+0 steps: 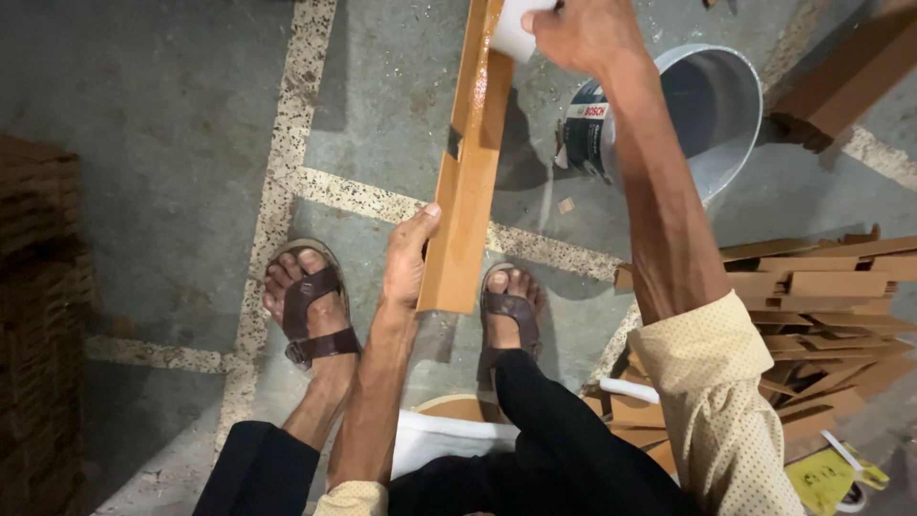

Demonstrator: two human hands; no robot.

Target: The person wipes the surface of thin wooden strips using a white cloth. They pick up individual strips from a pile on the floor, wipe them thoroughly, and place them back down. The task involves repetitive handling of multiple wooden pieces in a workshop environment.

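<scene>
Orange-brown angled wooden strip (470, 162) runs from the frame's twelve o'clock edge down to the centre, its near end hanging above the floor between the person's two sandalled feet. Its upper faces look wet and glossy. The left hand (409, 263) grips the strip's near end from the nine o'clock side, thumb up along its edge and fingers wrapped behind. The right hand (578, 33), at twelve o'clock, is closed on a white pad (513, 33) pressed against the strip's far part.

At about one o'clock a metal bucket (718, 115) lies tilted on the concrete floor (172, 143), its mouth facing the viewer; the inside seen looks bare grey, and whether anything sits in it cannot be told. A dark round tin (585, 134) leans just beside the bucket's left rim. At three to four o'clock lies a heap of similar wooden pieces (821, 296). A dark stack (38, 315) stands at nine o'clock.
</scene>
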